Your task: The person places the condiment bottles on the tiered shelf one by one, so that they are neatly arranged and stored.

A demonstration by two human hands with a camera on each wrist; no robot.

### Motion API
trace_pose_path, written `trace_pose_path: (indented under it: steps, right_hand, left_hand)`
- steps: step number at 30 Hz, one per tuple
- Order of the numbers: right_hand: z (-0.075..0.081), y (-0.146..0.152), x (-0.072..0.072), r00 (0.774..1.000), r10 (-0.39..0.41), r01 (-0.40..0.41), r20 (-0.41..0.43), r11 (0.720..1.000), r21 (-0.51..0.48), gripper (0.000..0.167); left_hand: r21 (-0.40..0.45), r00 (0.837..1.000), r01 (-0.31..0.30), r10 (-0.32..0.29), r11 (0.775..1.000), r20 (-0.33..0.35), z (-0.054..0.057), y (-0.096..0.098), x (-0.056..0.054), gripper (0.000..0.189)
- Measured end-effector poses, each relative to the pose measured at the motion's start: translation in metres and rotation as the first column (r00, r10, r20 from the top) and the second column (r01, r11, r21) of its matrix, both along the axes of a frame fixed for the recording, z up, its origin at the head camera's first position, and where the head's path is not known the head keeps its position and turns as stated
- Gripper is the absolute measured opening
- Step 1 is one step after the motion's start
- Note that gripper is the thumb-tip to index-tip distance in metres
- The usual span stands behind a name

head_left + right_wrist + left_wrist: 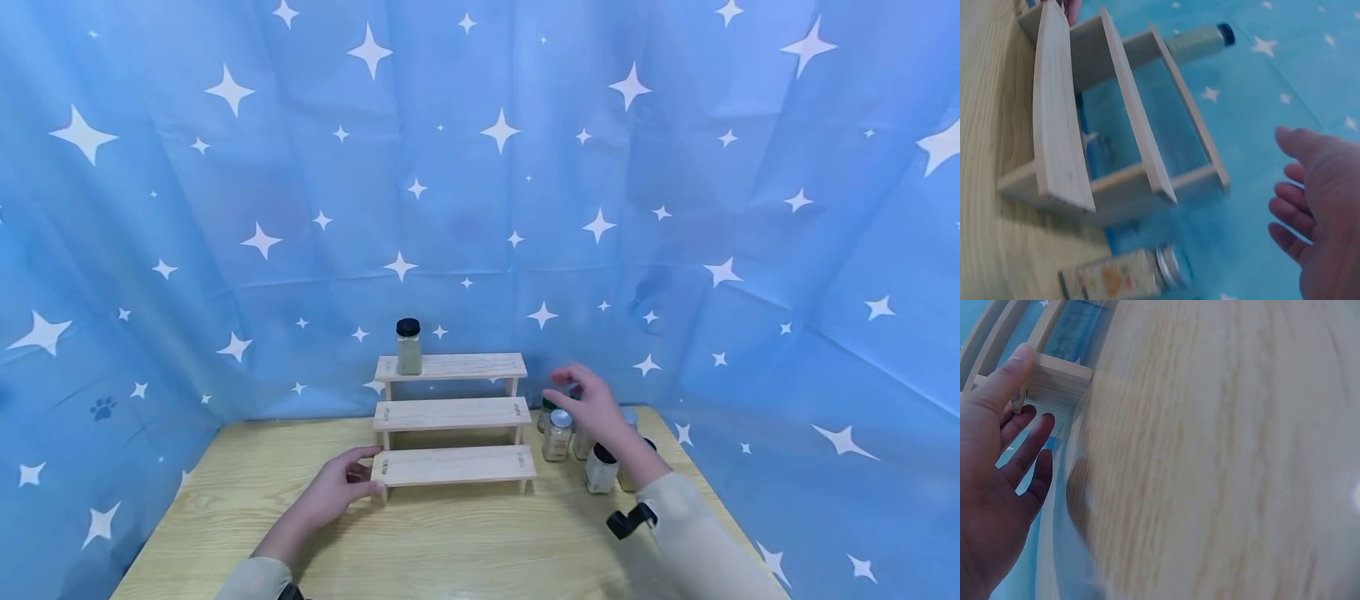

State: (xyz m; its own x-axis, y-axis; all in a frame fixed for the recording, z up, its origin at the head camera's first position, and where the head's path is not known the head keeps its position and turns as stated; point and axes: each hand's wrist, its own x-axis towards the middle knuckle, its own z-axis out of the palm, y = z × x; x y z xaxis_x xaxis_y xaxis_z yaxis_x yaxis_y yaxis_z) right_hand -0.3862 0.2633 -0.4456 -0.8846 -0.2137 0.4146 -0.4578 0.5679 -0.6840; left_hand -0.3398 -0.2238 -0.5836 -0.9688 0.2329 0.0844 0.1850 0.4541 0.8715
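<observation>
A three-step wooden rack point(453, 465) stands on the table. My left hand point(337, 490) holds the left end of its lowest step, and in the left wrist view the thumb point(1013, 372) lies along the wood while the other fingers spread loosely below. On the left of the top step stands a glass jar point(409, 354) with a black lid and pale contents. To the right of the rack my right hand point(596, 406) hovers over several jars, its fingers loosely bent around nothing. A silver-lidded jar point(557, 437) and a black-lidded jar point(601, 471) show among them.
The jars stand close together at the table's right side, partly hidden by the right forearm. A blue curtain point(465, 208) with white stars hangs right behind the rack and along both sides. Wooden tabletop point(420, 550) extends in front of the rack.
</observation>
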Motion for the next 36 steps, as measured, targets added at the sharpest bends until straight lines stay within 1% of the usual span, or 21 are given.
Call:
trace_pose_path:
  steps: [5, 11, 15, 20, 27, 31, 36]
  right_hand:
    - [-0.011, 0.029, 0.018, 0.999, -0.049, 0.049, 0.010, 0.999, 0.010, 0.032]
    - [-0.028, 0.059, 0.039, 0.995, -0.101, 0.100, 0.008, 0.990, 0.100, 0.031]
    - [-0.038, 0.072, 0.048, 0.991, -0.132, 0.130, 0.004, 0.982, 0.134, 0.032]
    - [-0.050, 0.085, 0.053, 0.990, -0.144, 0.144, -0.015, 0.972, 0.184, 0.037]
    - [-0.059, 0.095, 0.057, 0.991, -0.110, 0.126, -0.076, 0.956, 0.266, 0.048]
    - [-0.061, 0.096, 0.060, 0.991, -0.116, 0.132, -0.071, 0.944, 0.302, 0.054]
    - [-0.065, 0.094, 0.062, 0.991, -0.114, 0.131, -0.070, 0.937, 0.324, 0.055]
  left_hand:
    - [0.002, 1.000, 0.014, -0.014, 1.000, -0.002, 0.001, -0.002, 0.001, 0.071]
    - [0.002, 1.000, 0.005, -0.005, 1.000, 0.005, 0.004, 0.000, 0.003, 0.071]
    - [0.006, 1.000, 0.003, -0.003, 1.000, 0.002, 0.005, 0.000, 0.003, 0.071]
    - [0.007, 1.000, 0.003, -0.003, 1.000, 0.000, 0.003, 0.000, 0.002, 0.072]
    - [0.008, 1.000, 0.006, -0.006, 1.000, 0.000, 0.004, 0.000, 0.003, 0.070]
    - [0.003, 1.000, 0.011, -0.011, 1.000, -0.003, 0.004, 0.000, 0.003, 0.070]
    - [0.008, 1.000, 0.010, -0.010, 1.000, -0.001, 0.004, 0.000, 0.003, 0.070]
